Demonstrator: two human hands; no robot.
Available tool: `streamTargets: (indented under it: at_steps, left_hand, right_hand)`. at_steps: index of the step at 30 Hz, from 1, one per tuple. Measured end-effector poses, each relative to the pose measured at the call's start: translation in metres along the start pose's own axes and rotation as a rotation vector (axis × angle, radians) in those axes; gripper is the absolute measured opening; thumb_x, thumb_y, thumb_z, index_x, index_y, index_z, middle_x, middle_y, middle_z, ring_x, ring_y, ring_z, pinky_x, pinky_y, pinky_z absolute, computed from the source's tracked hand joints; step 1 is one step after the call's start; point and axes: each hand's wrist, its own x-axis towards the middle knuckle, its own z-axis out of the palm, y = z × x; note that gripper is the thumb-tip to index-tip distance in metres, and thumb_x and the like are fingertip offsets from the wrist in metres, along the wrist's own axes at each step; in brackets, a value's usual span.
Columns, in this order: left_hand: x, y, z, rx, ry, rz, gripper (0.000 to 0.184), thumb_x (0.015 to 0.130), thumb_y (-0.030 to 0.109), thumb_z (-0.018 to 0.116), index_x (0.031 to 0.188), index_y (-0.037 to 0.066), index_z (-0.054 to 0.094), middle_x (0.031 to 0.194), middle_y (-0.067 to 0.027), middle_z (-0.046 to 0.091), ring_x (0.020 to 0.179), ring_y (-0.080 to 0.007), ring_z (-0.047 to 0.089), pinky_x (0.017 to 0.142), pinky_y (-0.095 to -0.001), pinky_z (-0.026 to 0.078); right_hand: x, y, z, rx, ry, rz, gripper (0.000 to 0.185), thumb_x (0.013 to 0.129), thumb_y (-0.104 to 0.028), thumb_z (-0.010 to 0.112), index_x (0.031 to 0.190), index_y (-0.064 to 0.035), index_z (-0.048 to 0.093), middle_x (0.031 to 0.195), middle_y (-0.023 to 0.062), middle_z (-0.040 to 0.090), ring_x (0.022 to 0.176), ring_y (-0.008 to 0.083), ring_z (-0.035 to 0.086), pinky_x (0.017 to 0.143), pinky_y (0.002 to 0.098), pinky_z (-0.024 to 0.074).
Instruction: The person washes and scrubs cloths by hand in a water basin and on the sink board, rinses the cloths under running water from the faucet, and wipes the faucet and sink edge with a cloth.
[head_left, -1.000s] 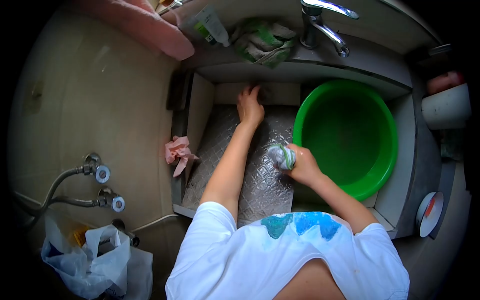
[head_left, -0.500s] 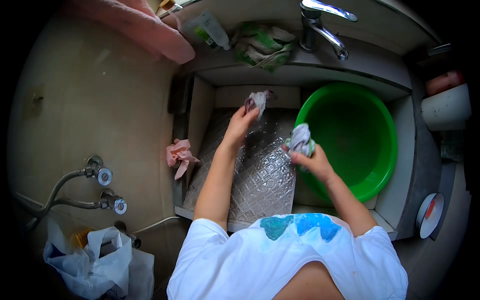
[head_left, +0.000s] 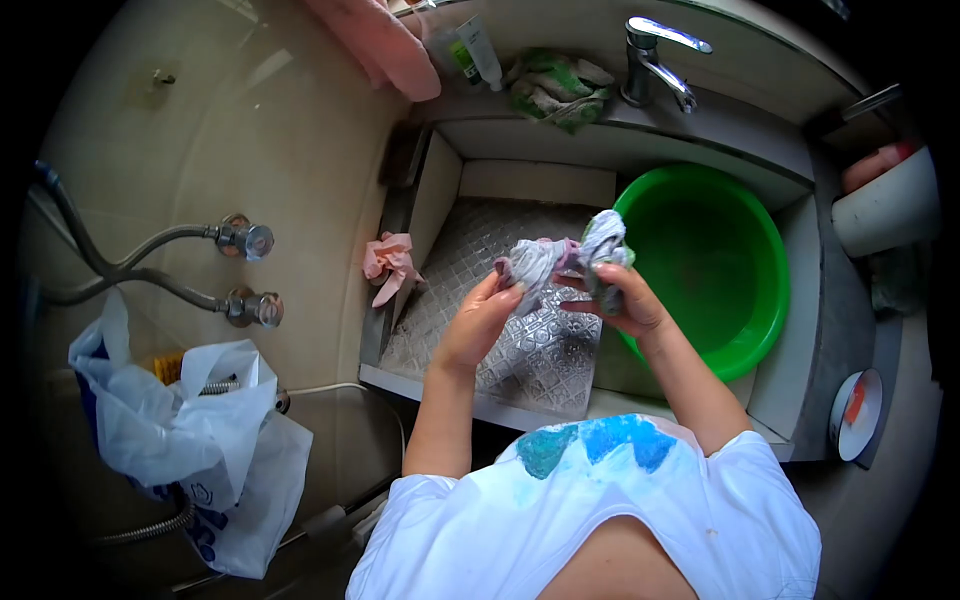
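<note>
My left hand [head_left: 478, 322] is closed on a bunched white and mauve cloth [head_left: 535, 266] above the textured washboard surface [head_left: 540, 355] of the sink. Just to the right, my right hand [head_left: 632, 303] grips a crumpled white and green cloth [head_left: 606, 246] between thumb and fingers, with some fingers stretched toward the other cloth. The two cloths meet or overlap; whether they touch is unclear. A green basin [head_left: 770, 290] stands right of my right hand.
The faucet [head_left: 655, 65] rises behind the sink. A green-grey rag [head_left: 560, 88] and tubes [head_left: 480, 52] lie on the back ledge. Pink gloves or cloth [head_left: 391, 266] hang on the left edge. A plastic bag [head_left: 190, 430] is at lower left, a white bowl [head_left: 857, 415] at right.
My left hand has picked up the white and mauve cloth and brought it down and right. My right hand keeps its cloth, now close beside the left. The camera view has turned somewhat.
</note>
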Motion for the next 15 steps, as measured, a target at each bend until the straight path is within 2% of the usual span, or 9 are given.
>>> streamTargets:
  at_steps: [1, 2, 4, 5, 8, 13, 15]
  left_hand:
    - [0.003, -0.010, -0.002, 0.098, 0.064, 0.009, 0.041, 0.086, 0.014, 0.052, 0.124, 0.001, 0.044, 0.114, -0.0024, 0.051, 0.106, -0.0115, 0.047, 0.095, -0.0295, 0.032]
    - [0.003, -0.019, 0.004, 0.244, 0.130, -0.002, 0.037, 0.085, 0.018, 0.055, 0.117, 0.002, 0.048, 0.108, -0.0045, 0.051, 0.102, -0.0156, 0.046, 0.092, -0.0291, 0.033]
    - [0.007, -0.039, 0.011, 0.867, 0.280, 0.251, 0.034, 0.084, 0.021, 0.055, 0.111, 0.000, 0.049, 0.104, -0.0114, 0.049, 0.102, -0.0247, 0.045, 0.093, -0.0329, 0.033]
    - [0.005, -0.045, 0.020, 1.175, 0.376, 0.394, 0.034, 0.082, 0.022, 0.055, 0.103, -0.004, 0.047, 0.102, -0.0185, 0.044, 0.101, -0.0333, 0.041, 0.091, -0.0388, 0.034]
    - [-0.002, -0.050, 0.028, 1.327, 0.337, 0.362, 0.033, 0.080, 0.019, 0.056, 0.099, -0.005, 0.047, 0.105, -0.0208, 0.043, 0.101, -0.0358, 0.040, 0.089, -0.0428, 0.035]
    - [-0.021, -0.047, 0.027, 1.328, 0.213, 0.397, 0.036, 0.076, 0.018, 0.059, 0.100, -0.005, 0.046, 0.105, -0.0203, 0.045, 0.101, -0.0368, 0.041, 0.090, -0.0440, 0.035]
    - [-0.030, -0.039, 0.028, 1.375, 0.174, 0.459, 0.043, 0.073, 0.020, 0.064, 0.104, -0.005, 0.049, 0.106, -0.0181, 0.049, 0.104, -0.0356, 0.043, 0.093, -0.0428, 0.034]
  right_hand:
    - [-0.002, 0.003, 0.006, 0.019, -0.069, 0.054, 0.041, 0.078, -0.013, 0.063, 0.115, -0.0027, 0.047, 0.110, 0.0089, 0.055, 0.105, 0.0238, 0.055, 0.081, 0.0424, 0.0515]
    - [-0.003, 0.011, 0.007, -0.118, -0.092, 0.050, 0.045, 0.079, -0.018, 0.066, 0.117, -0.0047, 0.047, 0.110, 0.0076, 0.055, 0.104, 0.0218, 0.055, 0.082, 0.0427, 0.0504]
    - [-0.003, 0.030, 0.013, -0.205, -0.097, 0.073, 0.046, 0.078, -0.024, 0.069, 0.116, -0.0074, 0.049, 0.109, 0.0059, 0.056, 0.102, 0.0195, 0.055, 0.080, 0.0423, 0.0506]
    - [-0.009, 0.035, 0.019, -0.169, -0.051, 0.064, 0.045, 0.077, -0.027, 0.071, 0.114, -0.0092, 0.051, 0.107, 0.0047, 0.057, 0.098, 0.0177, 0.057, 0.077, 0.0407, 0.0511]
    - [-0.014, 0.049, 0.018, -0.031, 0.035, 0.082, 0.043, 0.076, -0.024, 0.072, 0.112, -0.0091, 0.052, 0.104, 0.0039, 0.058, 0.095, 0.0179, 0.058, 0.076, 0.0389, 0.0510]
    - [-0.024, 0.047, 0.022, -0.164, 0.059, 0.077, 0.041, 0.074, -0.017, 0.073, 0.110, -0.0109, 0.054, 0.101, 0.0025, 0.060, 0.092, 0.0165, 0.059, 0.075, 0.0367, 0.0506]
    - [-0.027, 0.045, 0.023, -0.246, 0.046, 0.157, 0.041, 0.072, -0.019, 0.074, 0.108, -0.0124, 0.056, 0.099, 0.0018, 0.060, 0.090, 0.0153, 0.059, 0.075, 0.0348, 0.0503]
